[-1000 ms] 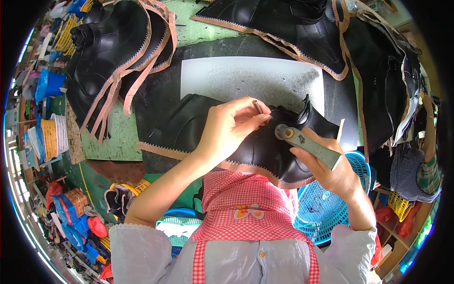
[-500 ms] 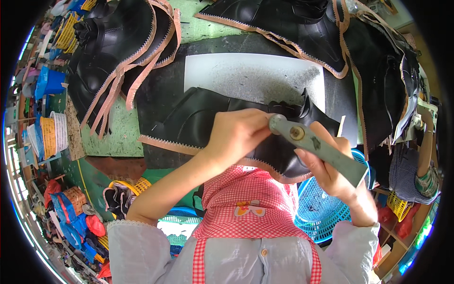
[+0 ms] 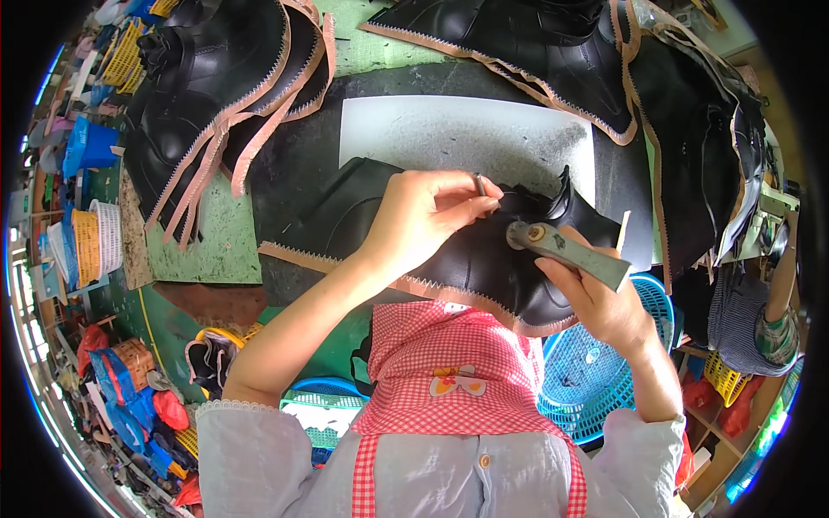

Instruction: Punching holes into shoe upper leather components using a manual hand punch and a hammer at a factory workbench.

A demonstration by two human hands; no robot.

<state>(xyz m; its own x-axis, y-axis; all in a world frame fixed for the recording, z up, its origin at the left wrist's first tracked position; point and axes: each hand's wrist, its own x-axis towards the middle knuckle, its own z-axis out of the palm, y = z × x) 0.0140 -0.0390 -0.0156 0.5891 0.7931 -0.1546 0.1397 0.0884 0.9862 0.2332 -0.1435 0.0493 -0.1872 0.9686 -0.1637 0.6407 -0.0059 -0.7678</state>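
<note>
A black leather shoe upper (image 3: 440,259), edged with a tan zigzag-stitched strip, lies across the near part of a white board (image 3: 380,125) and a dark mat (image 3: 289,181). My left hand (image 3: 414,211) rests over its middle and pinches a thin metal punch (image 3: 480,183), whose top sticks up between thumb and fingers. The punch's lower end is hidden by my fingers. To the right, my right hand (image 3: 602,302) is wrapped round a hammer (image 3: 579,250) with a grey-green metal head. The hammer's round face is just right of the punch, apart from it.
More black uppers with tan strips lie at the far left (image 3: 216,69), far middle (image 3: 509,34) and right (image 3: 691,147). Blue plastic baskets (image 3: 648,345) stand below the table's near edge. Another person's arm (image 3: 781,276) shows at the right rim.
The hammer has come down and tilted flatter, off the left hand's fingertips. The punch top now shows in the left hand. The upper has shifted slightly.
</note>
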